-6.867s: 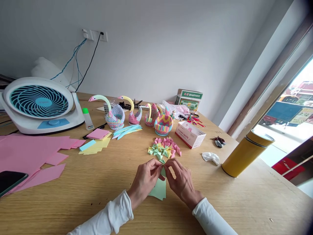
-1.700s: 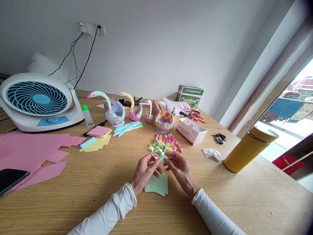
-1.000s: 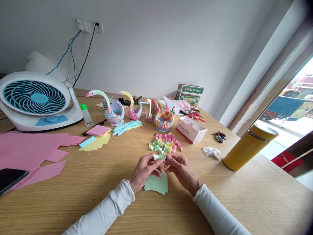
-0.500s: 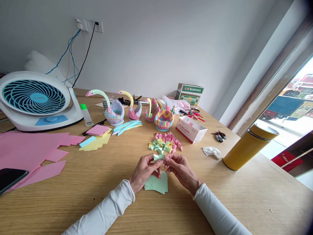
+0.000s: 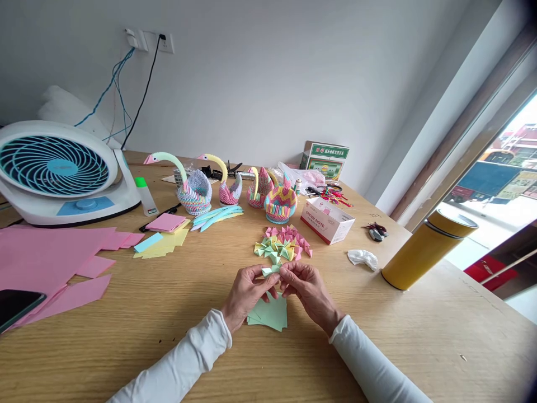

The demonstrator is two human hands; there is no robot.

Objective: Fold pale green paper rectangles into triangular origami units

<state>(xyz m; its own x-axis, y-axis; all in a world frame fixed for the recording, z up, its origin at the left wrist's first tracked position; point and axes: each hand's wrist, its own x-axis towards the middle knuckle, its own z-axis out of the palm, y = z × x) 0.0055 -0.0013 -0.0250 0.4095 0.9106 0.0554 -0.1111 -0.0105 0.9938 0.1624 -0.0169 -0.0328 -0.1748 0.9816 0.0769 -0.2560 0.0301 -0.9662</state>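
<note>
My left hand and my right hand meet over the wooden table, both pinched on one small folded green paper piece. Under them lies a small stack of green paper squares. Just beyond my fingers is a pile of folded pink, yellow and green paper triangles. Further back stand several paper swans built from such pieces.
A white and teal fan stands at the left, with pink paper sheets and a dark phone in front of it. A sticky note box, a crumpled tissue and a yellow flask sit at the right.
Both hands stay together on the green piece, fingers shifting slightly as it is folded. The view has drifted a little to the left.
</note>
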